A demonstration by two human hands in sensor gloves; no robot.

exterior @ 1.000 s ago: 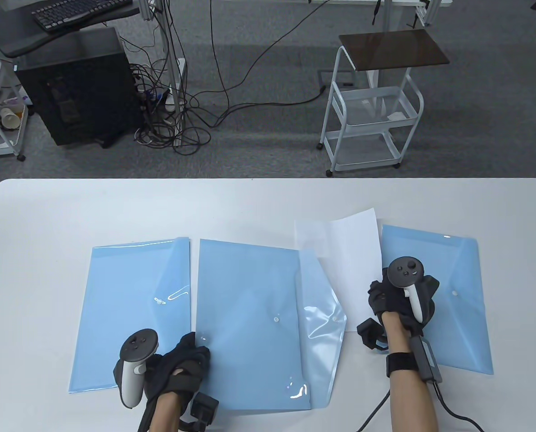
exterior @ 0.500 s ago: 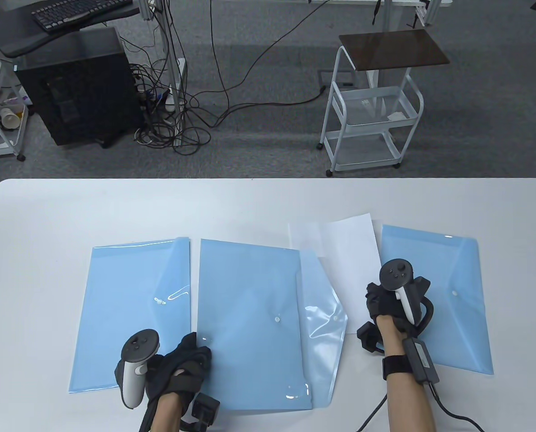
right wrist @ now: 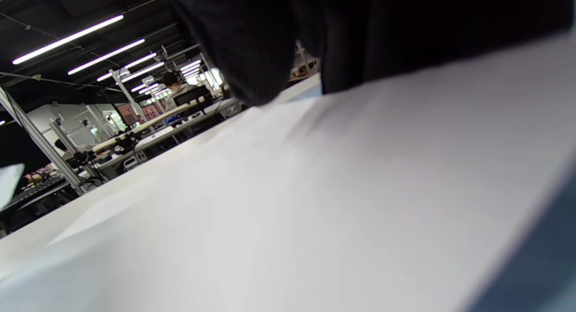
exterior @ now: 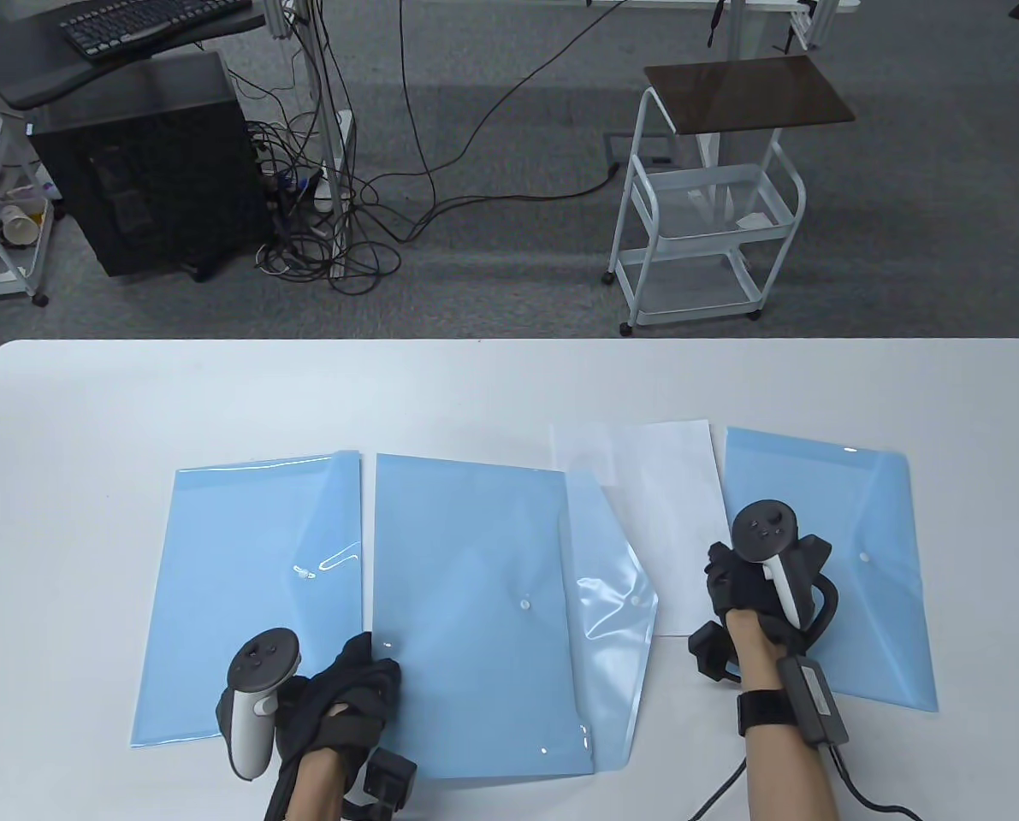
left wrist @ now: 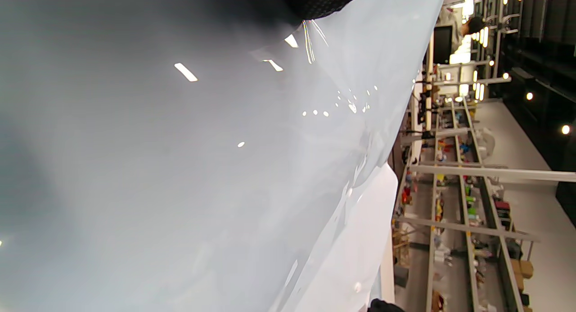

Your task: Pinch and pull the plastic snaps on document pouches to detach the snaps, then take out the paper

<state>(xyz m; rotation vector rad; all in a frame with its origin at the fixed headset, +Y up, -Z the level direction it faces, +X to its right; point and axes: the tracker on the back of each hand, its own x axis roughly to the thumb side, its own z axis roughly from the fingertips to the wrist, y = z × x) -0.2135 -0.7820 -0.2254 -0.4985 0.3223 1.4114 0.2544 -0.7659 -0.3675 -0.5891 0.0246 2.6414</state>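
Three blue pouches on the desk (exterior: pixel 90 410). Left hand (exterior: pixel 351 693) resting with fingers (exterior: pixel 372 658) on the near-left corner of the middle pouch (exterior: pixel 466 616), flap thrown open to the right; grip or flat press impossible to tell. Right hand (exterior: pixel 749 581) with fingers (right wrist: pixel 252 55) down on the white paper (exterior: pixel 672 513), lying just beyond those fingertips, between the middle pouch and the right pouch (exterior: pixel 868 616); curl not visible.

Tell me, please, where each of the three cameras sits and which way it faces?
Table view: overhead, looking down at three blue pouches; both hands, left hand, right hand, show.
Left wrist view: on its side, skimming the middle pouch; a glove fragment shows.
Right wrist view: low over the paper; dark fingers above.
Shared: the paper appears in table and right wrist views.
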